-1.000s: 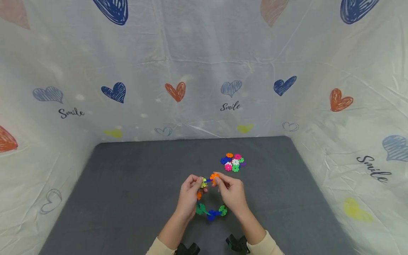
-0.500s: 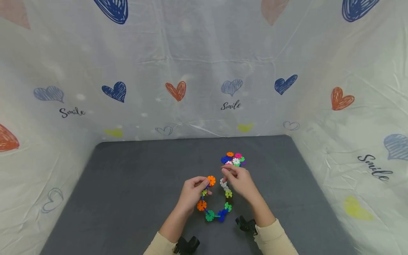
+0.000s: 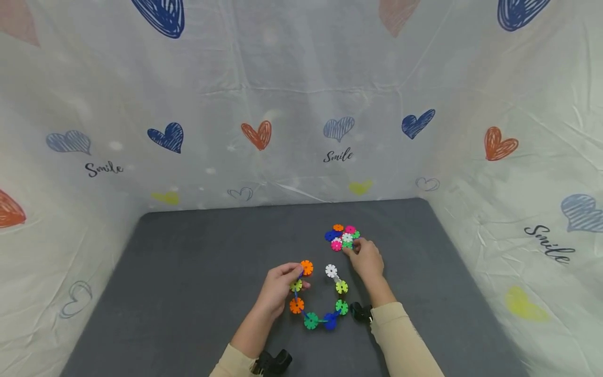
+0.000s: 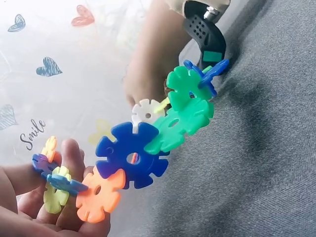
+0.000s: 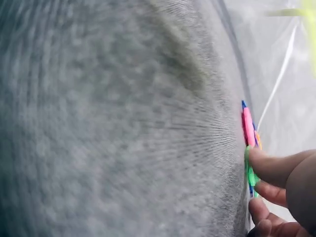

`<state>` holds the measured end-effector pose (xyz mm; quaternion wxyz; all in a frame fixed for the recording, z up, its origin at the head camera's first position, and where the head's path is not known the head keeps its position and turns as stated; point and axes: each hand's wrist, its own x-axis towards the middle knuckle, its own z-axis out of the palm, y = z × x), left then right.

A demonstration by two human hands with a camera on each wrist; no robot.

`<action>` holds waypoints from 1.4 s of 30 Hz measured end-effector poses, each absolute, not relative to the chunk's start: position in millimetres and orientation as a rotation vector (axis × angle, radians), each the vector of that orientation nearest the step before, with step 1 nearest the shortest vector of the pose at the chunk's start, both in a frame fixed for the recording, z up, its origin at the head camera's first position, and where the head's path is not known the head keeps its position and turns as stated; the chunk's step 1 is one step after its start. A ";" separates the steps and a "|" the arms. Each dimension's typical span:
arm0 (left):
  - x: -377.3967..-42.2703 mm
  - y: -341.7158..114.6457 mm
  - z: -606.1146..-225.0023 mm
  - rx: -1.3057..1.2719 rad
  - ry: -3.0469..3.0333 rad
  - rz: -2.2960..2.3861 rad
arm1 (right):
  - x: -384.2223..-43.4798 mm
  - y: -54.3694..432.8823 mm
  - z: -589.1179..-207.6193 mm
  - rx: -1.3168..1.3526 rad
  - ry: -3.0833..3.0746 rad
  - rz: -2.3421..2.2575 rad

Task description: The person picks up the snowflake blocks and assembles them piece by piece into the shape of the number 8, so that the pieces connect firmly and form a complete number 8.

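Observation:
My left hand (image 3: 277, 288) pinches one end of a chain of slotted plastic snowflake discs, near its orange end disc (image 3: 306, 268). In the head view the chain makes an open loop, running through yellow, orange, teal, blue and green discs to a white disc (image 3: 331, 270) at the other end. The left wrist view shows its blue disc (image 4: 132, 155) large, with blue connecting discs between others. My right hand (image 3: 368, 260) is at the loose pile of discs, its thumb touching a green disc (image 5: 251, 168). Its fingertips lie beside that disc, spread from the thumb.
Several loose discs in pink (image 3: 336, 244), orange, blue, white, green and purple lie close together on the dark grey table (image 3: 212, 272). A pale curtain (image 3: 292, 94) printed with hearts stands behind and at both sides. Black wrist cameras (image 3: 273, 362) sit on both wrists.
My right hand has let go of the chain and moved up and right to the pile. The chain's white end now hangs free. My left hand keeps its hold, lower and slightly shifted.

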<state>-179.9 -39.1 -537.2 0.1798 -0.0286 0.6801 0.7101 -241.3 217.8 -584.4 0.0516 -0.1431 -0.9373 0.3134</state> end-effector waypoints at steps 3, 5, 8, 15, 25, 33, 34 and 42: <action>-179.5 -39.0 -535.3 -0.082 1.925 2.014 | -240.5 218.6 -584.4 -0.471 -2.851 0.983; -179.0 -38.8 -533.3 -0.074 1.927 2.026 | -237.8 220.3 -582.3 -0.491 -2.823 1.054; -177.8 -38.5 -531.0 -0.061 1.937 2.053 | -229.5 219.1 -573.0 -0.452 -2.742 1.202; -176.0 -39.2 -528.4 -0.061 1.987 2.082 | -188.6 179.7 -534.8 0.073 -2.452 1.467; -174.6 -38.0 -526.1 -0.130 1.986 2.115 | -163.4 148.7 -530.9 0.418 -2.282 1.169; -171.6 -36.8 -522.0 -0.099 2.093 2.109 | -165.1 150.6 -530.5 0.549 -2.210 1.003; -171.8 -37.5 -521.4 -0.067 2.101 2.092 | -166.5 152.3 -530.3 0.569 -2.203 1.005; -171.8 -39.2 -520.3 0.011 2.086 2.033 | -171.2 163.3 -533.6 0.654 -2.235 1.104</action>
